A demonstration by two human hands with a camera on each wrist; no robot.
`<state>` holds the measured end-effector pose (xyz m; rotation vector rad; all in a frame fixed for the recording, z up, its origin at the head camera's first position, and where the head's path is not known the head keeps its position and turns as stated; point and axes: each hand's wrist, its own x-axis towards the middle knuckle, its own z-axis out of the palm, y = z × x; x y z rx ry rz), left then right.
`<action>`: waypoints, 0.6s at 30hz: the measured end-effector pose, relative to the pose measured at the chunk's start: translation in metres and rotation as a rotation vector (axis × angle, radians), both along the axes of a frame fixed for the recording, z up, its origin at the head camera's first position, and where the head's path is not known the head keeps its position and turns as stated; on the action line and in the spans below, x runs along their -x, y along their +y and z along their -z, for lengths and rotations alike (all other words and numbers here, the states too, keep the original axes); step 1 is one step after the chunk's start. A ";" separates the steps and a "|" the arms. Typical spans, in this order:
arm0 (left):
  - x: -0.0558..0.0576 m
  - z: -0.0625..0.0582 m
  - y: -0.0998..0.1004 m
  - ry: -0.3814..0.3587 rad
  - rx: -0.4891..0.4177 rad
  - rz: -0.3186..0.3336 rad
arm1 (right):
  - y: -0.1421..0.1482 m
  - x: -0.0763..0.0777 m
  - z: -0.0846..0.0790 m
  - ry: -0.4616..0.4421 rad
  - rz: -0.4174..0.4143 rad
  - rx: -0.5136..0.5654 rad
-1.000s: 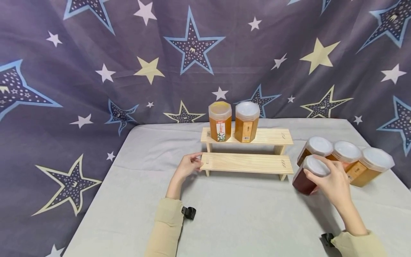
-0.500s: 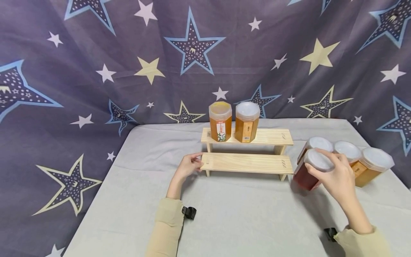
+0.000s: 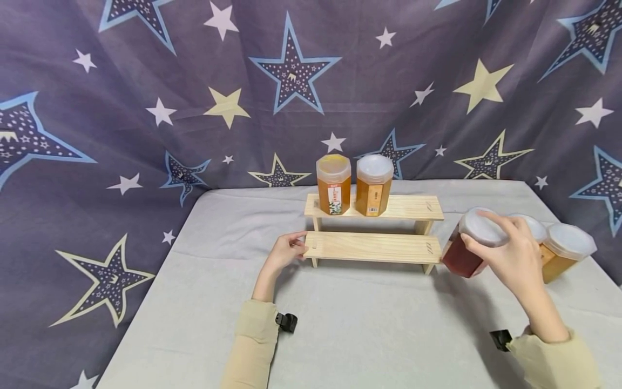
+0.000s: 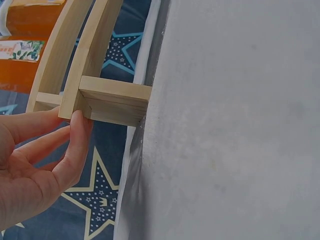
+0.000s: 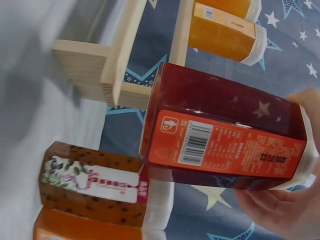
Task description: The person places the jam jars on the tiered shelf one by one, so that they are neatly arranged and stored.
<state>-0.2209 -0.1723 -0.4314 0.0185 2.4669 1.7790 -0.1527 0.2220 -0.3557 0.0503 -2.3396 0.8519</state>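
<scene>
The dark red jar [image 3: 461, 256] is held up just beyond the right end of the wooden stand [image 3: 374, 246], level with its lower step; whether the two touch cannot be told. The jar is many-sided and see-through, its contents deep red, with a whitish, cloudy lid [image 3: 478, 227]. An orange-red label [image 5: 227, 147] on one flat side carries a barcode [image 5: 195, 143] and small pale print. The right hand [image 3: 517, 254] has thumb and fingers spread around the lid, gripping it. At the stand's left end, the left hand [image 3: 283, 251] pinches the corner of the lower step between thumb and bent fingers.

Two amber jars [image 3: 372, 197] stand on the stand's upper step, towards its left and middle. More jars stand to the right of the stand, partly behind the raised one: a speckled brown jar [image 5: 90, 185] with a floral label, and orange-amber jars [image 3: 566, 246] with white lids.

Under the stand, the worktop [image 3: 379, 324] is covered in pale grey cloth, lightly creased behind it. Behind and left of the stand hangs a purple-grey curtain [image 3: 194, 54] printed with white, yellow and blue-edged stars.
</scene>
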 end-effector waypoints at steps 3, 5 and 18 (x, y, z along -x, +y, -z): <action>0.000 0.000 0.000 -0.003 0.001 -0.003 | -0.004 0.002 -0.005 0.012 -0.022 0.012; 0.000 0.000 0.000 -0.001 0.007 -0.003 | -0.006 0.005 -0.007 0.027 -0.041 0.018; 0.000 -0.001 0.000 -0.009 0.004 -0.008 | -0.019 0.022 -0.018 0.028 -0.090 0.024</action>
